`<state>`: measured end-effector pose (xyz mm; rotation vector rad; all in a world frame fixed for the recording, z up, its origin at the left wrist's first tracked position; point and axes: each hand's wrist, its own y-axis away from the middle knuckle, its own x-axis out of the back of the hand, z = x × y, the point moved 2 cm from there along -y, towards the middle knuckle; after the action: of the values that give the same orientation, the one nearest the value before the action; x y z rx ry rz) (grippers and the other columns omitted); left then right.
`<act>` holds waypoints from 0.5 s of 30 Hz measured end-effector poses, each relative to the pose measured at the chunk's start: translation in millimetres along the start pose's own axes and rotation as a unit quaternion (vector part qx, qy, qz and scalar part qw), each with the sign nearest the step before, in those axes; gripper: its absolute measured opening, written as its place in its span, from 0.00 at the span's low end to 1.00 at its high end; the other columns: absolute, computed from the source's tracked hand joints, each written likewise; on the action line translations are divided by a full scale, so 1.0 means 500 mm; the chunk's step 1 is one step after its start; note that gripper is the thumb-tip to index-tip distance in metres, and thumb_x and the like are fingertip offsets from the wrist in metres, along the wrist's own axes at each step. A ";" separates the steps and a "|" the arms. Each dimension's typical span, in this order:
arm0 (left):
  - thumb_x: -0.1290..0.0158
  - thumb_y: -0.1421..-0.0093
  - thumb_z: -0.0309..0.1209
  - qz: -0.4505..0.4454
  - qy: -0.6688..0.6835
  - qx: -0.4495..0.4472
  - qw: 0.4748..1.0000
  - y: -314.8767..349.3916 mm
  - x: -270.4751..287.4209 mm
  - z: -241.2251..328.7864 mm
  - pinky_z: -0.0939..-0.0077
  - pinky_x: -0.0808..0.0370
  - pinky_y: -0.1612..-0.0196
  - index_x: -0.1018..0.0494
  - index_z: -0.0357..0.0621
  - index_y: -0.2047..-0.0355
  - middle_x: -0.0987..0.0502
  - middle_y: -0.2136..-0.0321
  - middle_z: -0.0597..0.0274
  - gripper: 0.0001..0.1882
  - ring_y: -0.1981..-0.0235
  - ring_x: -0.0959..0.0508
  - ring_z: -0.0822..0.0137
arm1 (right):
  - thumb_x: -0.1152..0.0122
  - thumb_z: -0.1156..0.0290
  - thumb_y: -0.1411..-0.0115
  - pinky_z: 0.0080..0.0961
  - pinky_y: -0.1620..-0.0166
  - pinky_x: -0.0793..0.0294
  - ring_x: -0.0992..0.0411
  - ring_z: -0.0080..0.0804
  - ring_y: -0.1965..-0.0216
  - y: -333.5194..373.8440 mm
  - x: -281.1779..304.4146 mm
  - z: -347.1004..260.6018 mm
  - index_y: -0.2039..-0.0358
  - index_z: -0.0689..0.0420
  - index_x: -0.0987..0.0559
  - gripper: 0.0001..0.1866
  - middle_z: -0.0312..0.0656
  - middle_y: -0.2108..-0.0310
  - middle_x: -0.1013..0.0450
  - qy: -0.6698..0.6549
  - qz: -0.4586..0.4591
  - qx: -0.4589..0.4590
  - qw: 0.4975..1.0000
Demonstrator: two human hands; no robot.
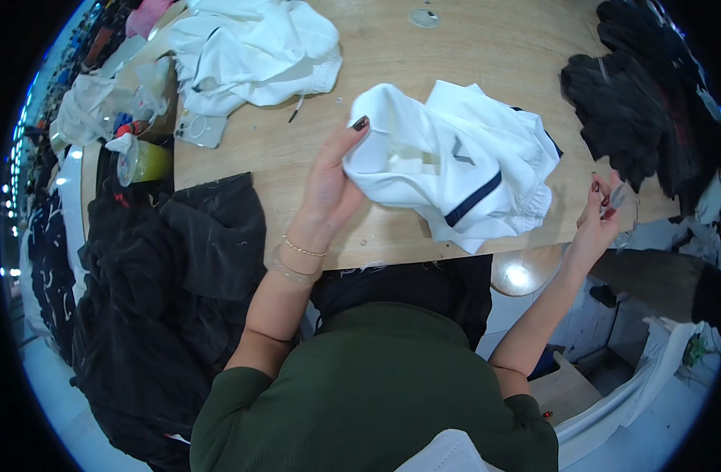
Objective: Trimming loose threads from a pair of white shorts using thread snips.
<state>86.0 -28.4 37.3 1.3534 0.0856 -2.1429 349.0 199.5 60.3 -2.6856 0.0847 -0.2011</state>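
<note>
A white garment with a navy stripe and a gathered edge lies bunched on the wooden table before me. My left hand grips its left edge, thumb on top and fingers hidden under the cloth, lifting an opening toward me. Off to the right, apart from the garment, my right hand is closed at the table's front edge. Between its fingers sits a small grey metal tool, too small to name surely.
Another white garment is heaped at the back left, near a phone and a cup of yellow-green drink. Dark garments hang over the table's left front; more black cloth is piled at right.
</note>
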 end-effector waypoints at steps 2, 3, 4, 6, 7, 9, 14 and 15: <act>0.54 0.37 0.29 0.051 -0.187 -0.075 0.978 -0.009 0.035 0.030 0.69 0.30 0.49 0.29 0.40 0.52 0.27 0.52 0.60 0.14 0.54 0.27 0.69 | 0.45 0.71 0.38 0.14 0.80 0.57 0.53 0.08 0.83 -0.008 0.049 0.063 0.57 0.61 0.21 0.11 0.22 0.82 0.39 0.056 -0.076 -0.052 0.994; 0.52 0.39 0.27 0.105 -0.302 -0.111 0.941 -0.011 0.049 0.055 0.70 0.31 0.51 0.28 0.40 0.54 0.27 0.55 0.60 0.13 0.56 0.27 0.68 | 0.46 0.70 0.37 0.14 0.80 0.58 0.54 0.08 0.84 -0.001 0.050 0.060 0.61 0.60 0.19 0.10 0.21 0.82 0.38 0.064 -0.064 -0.056 0.994; 0.51 0.41 0.24 0.153 -0.411 -0.144 0.887 -0.016 0.057 0.072 0.71 0.31 0.54 0.27 0.40 0.56 0.27 0.57 0.60 0.12 0.59 0.27 0.67 | 0.46 0.70 0.37 0.14 0.80 0.58 0.54 0.08 0.84 0.003 0.053 0.063 0.61 0.60 0.19 0.10 0.21 0.82 0.38 0.070 -0.057 -0.054 0.994; 0.49 0.43 0.24 0.193 -0.580 -0.266 0.745 -0.009 0.050 0.067 0.70 0.31 0.55 0.28 0.39 0.57 0.28 0.59 0.58 0.13 0.61 0.27 0.64 | 0.45 0.70 0.38 0.14 0.80 0.57 0.53 0.08 0.83 0.007 0.057 0.073 0.61 0.60 0.19 0.10 0.23 0.80 0.33 0.086 -0.072 -0.076 0.991; 0.48 0.46 0.24 0.226 -0.710 -0.379 0.549 0.004 0.040 0.059 0.70 0.31 0.56 0.28 0.39 0.57 0.28 0.62 0.57 0.14 0.62 0.28 0.62 | 0.46 0.72 0.38 0.17 0.55 0.33 0.29 0.19 0.63 0.010 0.062 0.078 0.63 0.67 0.21 0.11 0.38 0.66 0.22 0.100 -0.091 -0.121 0.983; 0.45 0.50 0.24 0.058 -0.688 -0.321 0.648 0.032 0.024 0.004 0.69 0.34 0.52 0.29 0.38 0.57 0.30 0.59 0.54 0.18 0.56 0.30 0.58 | 0.45 0.72 0.39 0.17 0.55 0.33 0.29 0.19 0.63 0.017 0.059 0.072 0.63 0.66 0.21 0.10 0.38 0.67 0.22 0.103 -0.118 -0.177 0.972; 0.47 0.53 0.20 -0.137 -0.818 -0.308 0.466 0.061 -0.022 -0.122 0.65 0.32 0.54 0.29 0.48 0.54 0.29 0.59 0.54 0.23 0.56 0.29 0.54 | 0.37 0.70 0.46 0.20 0.60 0.34 0.32 0.21 0.70 0.051 0.050 0.060 0.63 0.64 0.22 0.13 0.36 0.72 0.25 0.135 -0.390 -0.148 0.899; 0.49 0.54 0.18 -0.123 -0.823 -0.331 0.445 0.049 -0.009 -0.132 0.66 0.31 0.56 0.28 0.49 0.55 0.27 0.61 0.55 0.23 0.58 0.28 0.54 | 0.37 0.70 0.46 0.20 0.60 0.34 0.32 0.21 0.70 0.063 0.056 0.082 0.63 0.64 0.22 0.13 0.36 0.72 0.25 0.136 -0.388 -0.145 0.900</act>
<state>153.0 -22.9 15.5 -1.4868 0.2730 -2.2137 382.0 185.9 13.5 -2.8085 -0.9544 -0.8625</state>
